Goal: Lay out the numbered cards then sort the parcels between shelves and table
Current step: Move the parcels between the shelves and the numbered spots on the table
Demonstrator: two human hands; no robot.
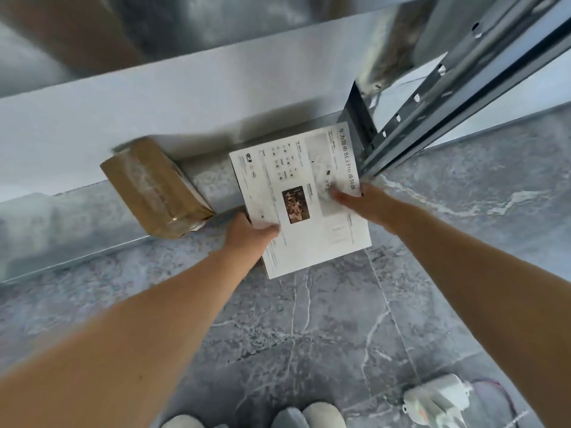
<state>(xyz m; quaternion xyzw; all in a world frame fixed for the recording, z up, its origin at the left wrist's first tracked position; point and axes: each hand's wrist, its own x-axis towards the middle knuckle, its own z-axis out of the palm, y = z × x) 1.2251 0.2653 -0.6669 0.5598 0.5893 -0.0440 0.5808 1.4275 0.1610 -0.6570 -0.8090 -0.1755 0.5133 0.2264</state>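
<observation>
Head view, looking down: gripping a flat white printed cardboard box (pixel 306 199) with both hands. Left hand (pixel 247 233) clamped on the near left corner, thumb on top, fingers hidden beneath. Right hand (pixel 355 199) holding the right edge, fingers laid over the printed face. Held tilted above the grey marbled floor (pixel 309 335), far end beside the grey metal shelf upright (pixel 432 103). Just left, clear of the box: brown taped cardboard parcel (pixel 157 186), tilted at the low shelf's edge.
</observation>
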